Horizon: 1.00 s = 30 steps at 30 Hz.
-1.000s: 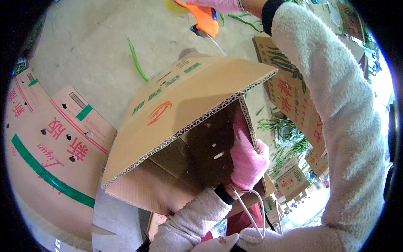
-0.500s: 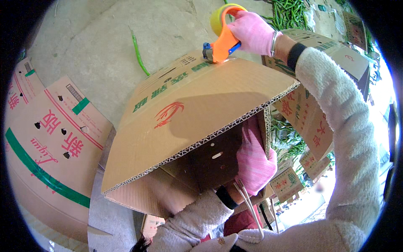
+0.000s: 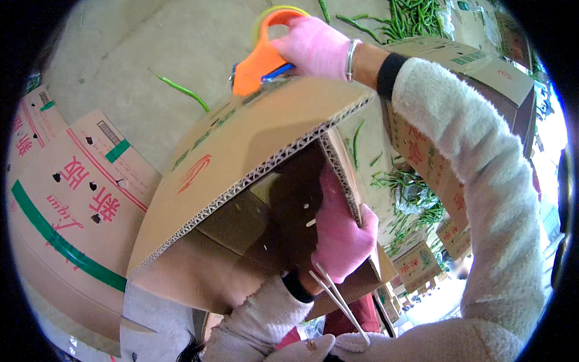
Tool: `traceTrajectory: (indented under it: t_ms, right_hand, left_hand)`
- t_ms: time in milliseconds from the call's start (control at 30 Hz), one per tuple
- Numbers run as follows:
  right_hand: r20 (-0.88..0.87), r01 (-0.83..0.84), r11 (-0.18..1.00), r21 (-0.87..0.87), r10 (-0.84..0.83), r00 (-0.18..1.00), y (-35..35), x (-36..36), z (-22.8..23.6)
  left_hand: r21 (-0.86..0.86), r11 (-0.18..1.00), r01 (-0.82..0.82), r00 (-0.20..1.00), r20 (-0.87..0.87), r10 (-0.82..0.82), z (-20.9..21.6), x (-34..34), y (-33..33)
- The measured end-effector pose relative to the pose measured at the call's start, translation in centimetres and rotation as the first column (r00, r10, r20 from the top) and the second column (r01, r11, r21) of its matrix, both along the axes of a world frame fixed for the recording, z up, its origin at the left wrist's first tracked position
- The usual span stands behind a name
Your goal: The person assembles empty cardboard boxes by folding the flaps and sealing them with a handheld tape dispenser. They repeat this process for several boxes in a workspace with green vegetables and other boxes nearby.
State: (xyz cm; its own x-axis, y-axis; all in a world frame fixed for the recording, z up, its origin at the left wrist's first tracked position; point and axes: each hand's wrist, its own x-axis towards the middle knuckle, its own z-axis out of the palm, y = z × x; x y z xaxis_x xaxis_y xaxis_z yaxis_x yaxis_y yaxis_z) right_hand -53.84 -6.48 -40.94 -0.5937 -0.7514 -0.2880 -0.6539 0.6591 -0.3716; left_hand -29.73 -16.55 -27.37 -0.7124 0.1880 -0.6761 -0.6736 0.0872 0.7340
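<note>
My right hand (image 3: pixel 318 49), in a pink glove, is wrapped round the orange handle of a tape dispenser (image 3: pixel 248 73) with a yellow roll behind it. The dispenser's head rests at the far edge of a brown cardboard box (image 3: pixel 241 145); whether tape sticks there is hard to see. Tilted in front of me, the box has its open side toward me and shows its dark inside. My left hand (image 3: pixel 342 246), also pink-gloved, reaches into the opening. It grips the right wall, with the thumb outside and the fingers inside, partly in shadow.
Flattened printed cartons (image 3: pixel 90 193) with a green tape strip lie at the left. Another box (image 3: pixel 464 72) stands at the right beside my right arm. Green chili peppers (image 3: pixel 416 21) are heaped at the far right, with a single pepper (image 3: pixel 181 88) on the concrete floor.
My right hand has moved left with the tape dispenser along the box's far side. The box has shifted left and turned somewhat, my left hand moving along with it.
</note>
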Motion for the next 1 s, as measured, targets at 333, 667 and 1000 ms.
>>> traceTrajectory:
  t_ms: [333,667,1000]
  right_hand:
    - [-0.254,0.256,0.935,-0.247,-0.317,0.914,-1.7,-4.4,1.7]
    - [0.348,-0.160,0.967,0.201,0.082,0.934,-5.5,-1.2,4.2]
    - [0.421,0.765,0.634,-0.109,-0.668,0.614,5.4,-3.0,6.3]
  left_hand:
    - [0.003,1.000,-0.024,0.992,-0.124,0.024,-1.1,0.6,-1.2]
    - [0.048,0.996,0.073,0.997,-0.024,-0.072,-0.9,0.3,-1.0]
    - [-0.023,0.987,0.161,0.983,0.093,-0.158,1.8,-1.2,-1.4]
